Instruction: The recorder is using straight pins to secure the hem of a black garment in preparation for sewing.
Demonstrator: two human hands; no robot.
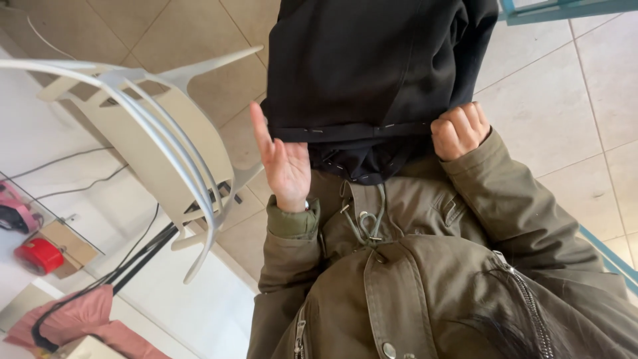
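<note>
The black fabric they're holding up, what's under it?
Beneath the black pinned fabric lie beige floor tiles and the person's olive jacket. The left hand lies open against its edge; the right hand grips it. Whatever lies directly behind is covered.

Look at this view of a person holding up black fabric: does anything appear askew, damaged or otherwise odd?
Nothing looks damaged or spilled. The black fabric has pins along its folded edge, held between the open left hand and the fisted right hand. The white chair only appears tilted because of the camera angle.
</note>
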